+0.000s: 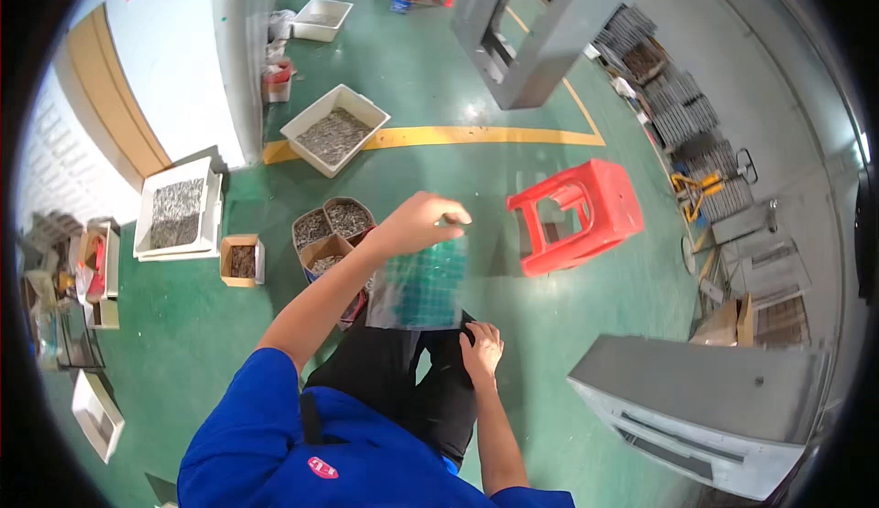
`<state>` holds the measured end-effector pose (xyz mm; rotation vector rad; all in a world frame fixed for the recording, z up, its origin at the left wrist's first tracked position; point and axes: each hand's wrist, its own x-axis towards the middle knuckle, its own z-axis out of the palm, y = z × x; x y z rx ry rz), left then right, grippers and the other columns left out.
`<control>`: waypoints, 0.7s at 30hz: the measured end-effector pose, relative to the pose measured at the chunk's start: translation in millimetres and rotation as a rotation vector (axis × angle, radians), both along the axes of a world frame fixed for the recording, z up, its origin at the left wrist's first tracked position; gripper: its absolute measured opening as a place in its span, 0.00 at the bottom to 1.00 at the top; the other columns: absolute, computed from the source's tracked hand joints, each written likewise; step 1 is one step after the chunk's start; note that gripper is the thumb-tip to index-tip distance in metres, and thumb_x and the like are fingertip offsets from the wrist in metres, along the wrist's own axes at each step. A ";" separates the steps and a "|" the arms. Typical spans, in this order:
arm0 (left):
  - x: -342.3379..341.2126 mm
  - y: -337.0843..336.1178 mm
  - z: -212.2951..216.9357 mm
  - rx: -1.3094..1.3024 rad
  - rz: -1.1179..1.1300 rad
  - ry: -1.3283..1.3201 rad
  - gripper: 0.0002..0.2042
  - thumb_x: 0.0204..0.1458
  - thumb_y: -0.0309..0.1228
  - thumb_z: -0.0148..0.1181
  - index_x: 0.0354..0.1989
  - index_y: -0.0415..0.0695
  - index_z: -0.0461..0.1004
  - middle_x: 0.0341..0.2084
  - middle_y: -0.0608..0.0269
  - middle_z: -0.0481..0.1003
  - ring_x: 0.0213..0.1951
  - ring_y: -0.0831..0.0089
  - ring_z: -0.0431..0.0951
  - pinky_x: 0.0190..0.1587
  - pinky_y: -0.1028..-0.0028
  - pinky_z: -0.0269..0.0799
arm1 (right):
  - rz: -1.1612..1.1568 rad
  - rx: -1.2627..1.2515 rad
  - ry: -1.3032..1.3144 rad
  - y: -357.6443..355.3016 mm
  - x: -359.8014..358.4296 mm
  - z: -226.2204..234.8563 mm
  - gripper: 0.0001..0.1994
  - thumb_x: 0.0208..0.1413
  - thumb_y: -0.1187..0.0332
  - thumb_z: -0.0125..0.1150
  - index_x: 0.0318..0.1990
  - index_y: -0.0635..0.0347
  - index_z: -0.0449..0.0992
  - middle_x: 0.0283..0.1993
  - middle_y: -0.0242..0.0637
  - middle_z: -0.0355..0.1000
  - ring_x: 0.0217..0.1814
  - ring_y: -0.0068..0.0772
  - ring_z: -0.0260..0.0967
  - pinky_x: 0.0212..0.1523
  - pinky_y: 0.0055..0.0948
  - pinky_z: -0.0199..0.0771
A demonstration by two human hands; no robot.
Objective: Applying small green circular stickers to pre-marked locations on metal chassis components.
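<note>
Left hand (419, 222) pinches the top edge of a clear plastic bag (421, 284), which hangs upright, long axis vertical, over the person's lap. Right hand (481, 350), fingers curled together, touches the bag's lower right corner, near the red stool (579, 213).

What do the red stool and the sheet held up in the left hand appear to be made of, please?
The red stool looks like moulded plastic: uniform colour, slight sheen, cut-out sides. The sheet in the left hand seems thin clear plastic with a green grid; the floor shows through it.
</note>
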<state>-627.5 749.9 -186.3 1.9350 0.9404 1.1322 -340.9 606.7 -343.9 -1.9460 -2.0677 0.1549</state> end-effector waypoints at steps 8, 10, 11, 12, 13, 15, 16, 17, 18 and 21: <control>-6.9 6.1 7.6 0.030 0.031 -0.065 0.09 0.46 0.26 0.60 0.37 0.40 0.78 0.28 0.55 0.79 0.32 0.62 0.79 0.38 0.69 0.73 | 0.073 0.004 -0.130 34.2 -18.8 19.8 0.10 0.46 0.62 0.63 0.37 0.51 0.80 0.44 0.27 0.76 0.53 0.36 0.66 0.53 0.42 0.62; -8.4 4.6 8.2 0.012 0.040 -0.039 0.09 0.47 0.27 0.60 0.37 0.41 0.78 0.28 0.55 0.79 0.32 0.62 0.79 0.38 0.68 0.73 | 0.081 -0.033 -0.164 50.7 -18.2 18.8 0.10 0.46 0.62 0.62 0.36 0.50 0.80 0.42 0.28 0.76 0.50 0.36 0.67 0.52 0.42 0.63; -8.8 2.5 7.5 0.002 0.043 -0.026 0.09 0.47 0.28 0.59 0.37 0.41 0.78 0.27 0.55 0.79 0.32 0.62 0.79 0.37 0.68 0.73 | 0.084 -0.052 -0.180 56.7 -18.3 16.9 0.09 0.47 0.62 0.62 0.36 0.50 0.80 0.42 0.28 0.76 0.49 0.37 0.67 0.51 0.42 0.63; -9.6 -1.0 5.9 -0.004 0.041 -0.028 0.10 0.48 0.29 0.59 0.38 0.41 0.79 0.28 0.54 0.79 0.31 0.61 0.79 0.37 0.67 0.72 | 0.095 -0.048 -0.196 60.4 -19.1 14.5 0.09 0.47 0.62 0.61 0.35 0.50 0.81 0.40 0.29 0.77 0.48 0.37 0.67 0.49 0.41 0.63; -11.5 -2.4 3.1 -0.009 0.060 -0.022 0.10 0.49 0.30 0.58 0.38 0.41 0.78 0.28 0.53 0.78 0.31 0.60 0.78 0.37 0.67 0.72 | 0.093 -0.059 -0.186 66.1 -22.2 13.5 0.09 0.47 0.63 0.61 0.35 0.50 0.81 0.40 0.29 0.77 0.48 0.36 0.67 0.49 0.42 0.63; -13.8 -6.7 -4.7 -0.020 0.100 -0.010 0.10 0.49 0.30 0.58 0.38 0.41 0.78 0.29 0.53 0.78 0.31 0.58 0.78 0.37 0.67 0.72 | 0.093 -0.081 -0.166 75.7 -28.1 7.2 0.08 0.46 0.63 0.61 0.35 0.50 0.80 0.41 0.29 0.77 0.48 0.36 0.67 0.49 0.42 0.63; -7.6 -8.2 -3.4 -0.039 0.084 -0.031 0.10 0.50 0.30 0.58 0.38 0.41 0.78 0.29 0.52 0.78 0.31 0.58 0.78 0.36 0.67 0.72 | 0.000 -0.092 0.081 80.2 -10.0 -19.9 0.07 0.46 0.65 0.61 0.34 0.52 0.79 0.39 0.29 0.76 0.47 0.36 0.67 0.49 0.42 0.63; -1.4 -9.6 -3.1 -0.061 0.068 -0.050 0.10 0.50 0.30 0.58 0.38 0.41 0.78 0.29 0.52 0.78 0.31 0.57 0.78 0.36 0.67 0.72 | -0.089 -0.074 0.335 84.8 9.8 -49.8 0.06 0.46 0.67 0.60 0.33 0.53 0.78 0.36 0.30 0.75 0.46 0.36 0.67 0.48 0.42 0.64; 5.0 -10.6 -3.8 -0.085 0.048 -0.070 0.10 0.51 0.30 0.57 0.38 0.40 0.78 0.29 0.51 0.78 0.30 0.57 0.78 0.36 0.67 0.72 | -0.098 -0.061 0.315 86.9 29.7 -74.4 0.06 0.45 0.68 0.60 0.33 0.54 0.77 0.36 0.31 0.74 0.45 0.37 0.67 0.47 0.42 0.64; 7.8 -12.8 -16.3 -0.161 0.102 -0.109 0.09 0.51 0.31 0.57 0.37 0.40 0.78 0.27 0.51 0.78 0.29 0.57 0.77 0.36 0.67 0.72 | -0.218 -0.146 0.745 92.4 19.3 -80.0 0.06 0.42 0.72 0.57 0.32 0.55 0.74 0.36 0.35 0.71 0.43 0.41 0.66 0.43 0.41 0.66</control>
